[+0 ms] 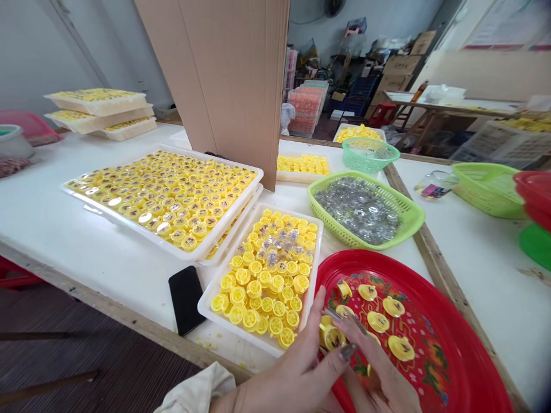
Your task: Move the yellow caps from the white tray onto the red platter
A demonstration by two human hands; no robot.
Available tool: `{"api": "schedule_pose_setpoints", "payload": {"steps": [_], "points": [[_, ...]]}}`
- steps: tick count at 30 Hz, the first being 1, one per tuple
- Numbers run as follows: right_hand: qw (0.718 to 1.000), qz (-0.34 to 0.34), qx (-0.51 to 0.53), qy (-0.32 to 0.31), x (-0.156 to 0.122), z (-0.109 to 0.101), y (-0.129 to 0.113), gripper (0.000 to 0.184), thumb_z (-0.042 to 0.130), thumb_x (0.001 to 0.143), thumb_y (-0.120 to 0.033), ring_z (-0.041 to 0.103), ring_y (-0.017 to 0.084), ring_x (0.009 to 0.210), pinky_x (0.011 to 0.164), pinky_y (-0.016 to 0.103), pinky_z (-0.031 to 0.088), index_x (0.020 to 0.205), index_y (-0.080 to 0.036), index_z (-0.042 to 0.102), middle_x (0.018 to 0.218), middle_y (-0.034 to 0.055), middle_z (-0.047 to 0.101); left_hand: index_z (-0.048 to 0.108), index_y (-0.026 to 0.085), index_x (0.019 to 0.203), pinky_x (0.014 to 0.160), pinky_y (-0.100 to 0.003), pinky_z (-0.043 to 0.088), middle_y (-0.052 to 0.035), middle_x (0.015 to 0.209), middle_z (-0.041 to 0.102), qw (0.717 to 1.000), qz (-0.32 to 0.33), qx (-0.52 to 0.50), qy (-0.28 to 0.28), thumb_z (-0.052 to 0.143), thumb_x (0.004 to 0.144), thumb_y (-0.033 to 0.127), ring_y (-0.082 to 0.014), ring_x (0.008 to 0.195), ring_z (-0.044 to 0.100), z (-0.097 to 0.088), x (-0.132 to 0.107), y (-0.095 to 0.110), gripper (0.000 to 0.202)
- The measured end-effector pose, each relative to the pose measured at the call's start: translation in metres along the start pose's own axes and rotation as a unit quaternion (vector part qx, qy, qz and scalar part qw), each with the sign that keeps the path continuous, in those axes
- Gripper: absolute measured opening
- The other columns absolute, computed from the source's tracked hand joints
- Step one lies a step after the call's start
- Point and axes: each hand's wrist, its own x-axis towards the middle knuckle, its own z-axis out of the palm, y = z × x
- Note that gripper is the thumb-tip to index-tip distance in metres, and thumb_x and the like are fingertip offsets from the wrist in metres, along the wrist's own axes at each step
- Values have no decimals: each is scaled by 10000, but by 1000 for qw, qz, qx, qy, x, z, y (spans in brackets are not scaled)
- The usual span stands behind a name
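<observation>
Over the near side of a round red tray (462, 350), my left hand (297, 367) and my right hand (379, 370) come together. Between their fingers is a small yellow toy cup (334, 338) with a dark printed picture on its face; the fingers of both hands are closed around it and partly cover it. Several similar yellow cups (401, 347) lie spread on the tray's flowered surface. Left of my hands, a white tray (206, 298) holds many open yellow cups, with some clear domed pieces (275, 244) heaped on top.
A green basket (321, 221) of clear pieces stands behind the red tray. Larger stacked white trays (129, 215) of filled cups sit left, before an upright cardboard sheet (224, 74). A black phone (186, 299) lies near the table edge. A wooden strip (424, 244) runs along the right.
</observation>
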Motion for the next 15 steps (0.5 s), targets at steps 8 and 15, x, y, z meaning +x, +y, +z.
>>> {"api": "schedule_pose_setpoints", "payload": {"steps": [8, 15], "points": [[998, 51, 22, -29, -2, -2, 5, 583, 632, 843, -144, 587, 212, 1201, 1001, 340, 509, 1389, -245, 453, 1198, 71, 681, -103, 116, 1523, 1211, -391, 64, -87, 1618, -83, 993, -83, 73, 44, 383, 956, 524, -217, 1484, -59, 3, 0, 0, 851], [950, 209, 206, -106, 3, -8, 7, 424, 304, 991, -403, 552, 244, 1249, 880, 341, 578, 1393, -296, 386, 1420, 129, 510, -167, 188, 1511, 1183, -414, 214, -128, 1616, 84, 974, 30, 216, -65, 309, 1008, 340, -224, 1464, 195, -10, -12, -8, 709]]}}
